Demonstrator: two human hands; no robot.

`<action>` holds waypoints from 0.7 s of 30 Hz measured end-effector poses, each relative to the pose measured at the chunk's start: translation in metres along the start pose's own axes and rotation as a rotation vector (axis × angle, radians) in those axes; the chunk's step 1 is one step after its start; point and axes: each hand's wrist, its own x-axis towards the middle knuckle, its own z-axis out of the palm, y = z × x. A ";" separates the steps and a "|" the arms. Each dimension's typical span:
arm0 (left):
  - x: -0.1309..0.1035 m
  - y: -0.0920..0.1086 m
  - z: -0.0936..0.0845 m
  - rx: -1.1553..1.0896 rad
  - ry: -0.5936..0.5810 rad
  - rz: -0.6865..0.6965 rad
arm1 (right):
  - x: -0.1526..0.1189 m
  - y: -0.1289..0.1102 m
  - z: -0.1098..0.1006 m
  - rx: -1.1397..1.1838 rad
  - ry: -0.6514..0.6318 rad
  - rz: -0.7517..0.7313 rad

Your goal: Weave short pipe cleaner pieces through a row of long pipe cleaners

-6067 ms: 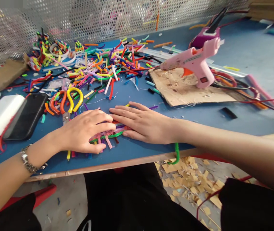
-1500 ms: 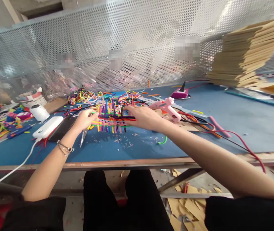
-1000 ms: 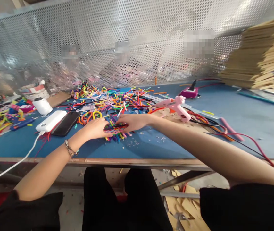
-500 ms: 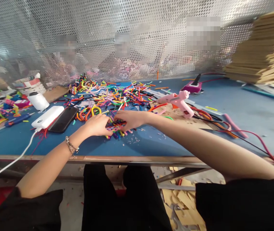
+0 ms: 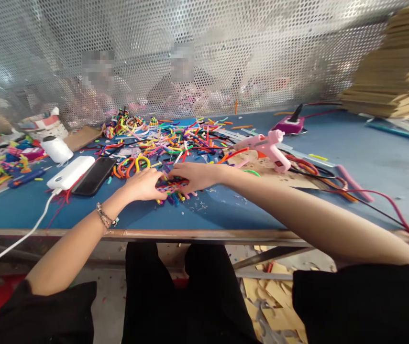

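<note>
A small woven mat of coloured strips [image 5: 171, 185] lies flat on the blue table [image 5: 226, 215]. My left hand [image 5: 143, 185] rests on its left side and my right hand [image 5: 195, 175] lies over its right side, fingers spread and pressing down on it. Most of the mat is hidden under the fingers; short strip ends stick out below. A bracelet circles my left wrist.
A heap of loose coloured strips [image 5: 175, 141] lies behind the hands. A pink glue gun [image 5: 267, 148] stands on cardboard to the right with red cables. A phone [image 5: 94, 176] and white power bank [image 5: 70, 173] lie left. Scissors with yellow handles [image 5: 138, 164], stacked boards [image 5: 398, 76], mesh screen behind.
The mat was held upright in both hands 1.5 s ago, then laid flat on the table. Since then both hands stay pressed on it with only slight shifts.
</note>
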 end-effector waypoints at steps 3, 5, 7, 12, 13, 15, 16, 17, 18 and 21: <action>0.002 -0.001 0.001 -0.016 0.004 0.006 | -0.002 -0.005 0.001 -0.017 0.028 0.039; 0.004 0.000 0.001 -0.033 0.007 0.018 | -0.004 -0.009 0.001 -0.025 0.040 0.058; 0.004 0.000 0.000 -0.056 0.011 0.031 | -0.005 -0.012 0.000 -0.033 0.045 0.076; -0.002 -0.011 -0.006 -0.166 -0.010 0.073 | -0.010 -0.015 0.003 -0.065 0.068 0.107; -0.004 -0.017 -0.007 -0.199 -0.021 0.087 | -0.011 -0.014 0.004 -0.073 0.080 0.106; -0.012 -0.028 -0.009 -0.261 -0.029 0.105 | -0.013 -0.012 0.006 -0.085 0.109 0.098; -0.016 -0.033 -0.008 -0.285 -0.022 0.101 | -0.014 -0.011 0.006 -0.089 0.123 0.092; -0.020 -0.037 -0.007 -0.308 -0.012 0.092 | -0.014 -0.010 0.007 -0.091 0.134 0.086; -0.024 -0.040 -0.005 -0.331 0.001 0.080 | -0.015 -0.009 0.008 -0.091 0.141 0.081; -0.034 -0.040 0.001 -0.414 0.040 0.042 | -0.015 -0.008 0.011 -0.087 0.162 0.071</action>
